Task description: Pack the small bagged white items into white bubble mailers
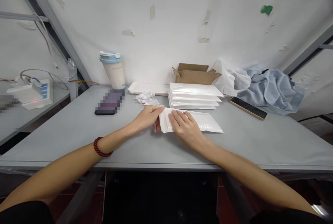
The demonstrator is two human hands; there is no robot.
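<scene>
A white padded envelope (208, 121) lies on the grey table in front of me, its left end slightly raised. My left hand (148, 117) grips that left end, thumb on top and fingers underneath. Flat across the envelope's left half rests my right hand (186, 127), palm down with its fingers stretched out. Just behind the envelope is a stack of similar white envelopes (194, 95). Several small clear plastic pieces (145, 97) lie to the left of the stack.
Along the wall stand a cup with a blue lid (113, 71), a white tray (148, 88), an open cardboard box (196, 75), a plastic bag (231, 78) and blue cloth (272, 88). Phones lie left (110, 102) and right (248, 108). A power strip (39, 94) is far left.
</scene>
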